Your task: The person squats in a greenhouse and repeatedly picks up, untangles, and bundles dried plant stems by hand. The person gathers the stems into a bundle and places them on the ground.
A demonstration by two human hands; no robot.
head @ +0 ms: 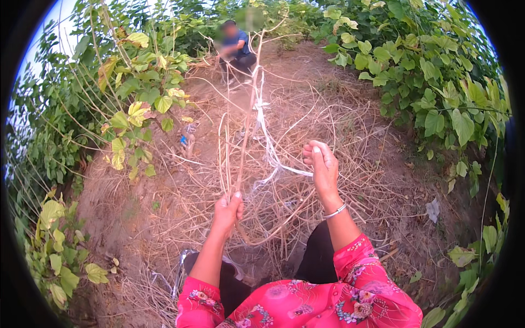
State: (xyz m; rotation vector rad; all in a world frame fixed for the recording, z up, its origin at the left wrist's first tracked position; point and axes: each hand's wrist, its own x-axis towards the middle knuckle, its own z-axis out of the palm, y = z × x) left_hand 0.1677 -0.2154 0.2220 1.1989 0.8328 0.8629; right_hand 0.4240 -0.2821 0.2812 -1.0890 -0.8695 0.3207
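My left hand (228,212) grips the lower part of a long, bare, forked branch (246,143), along with thinner dry stems (224,164) beside it. The branch stands up in front of me, and its twigs spread near the top. A white plastic strip (261,117) hangs from the branch's upper part, knotted partway down. Its lower end frays and runs across to my right hand (324,166), whose fingers are curled around it. The part inside the fist is hidden. Below both hands lies a loose heap of dry stems (283,221) on the soil.
A person (238,49) in a dark blue top sits low at the far end of the path. Leafy bushes (434,82) line the right side, and more leafy shrubs (143,82) the left. Plastic scraps (432,210) lie on the bare soil (98,213).
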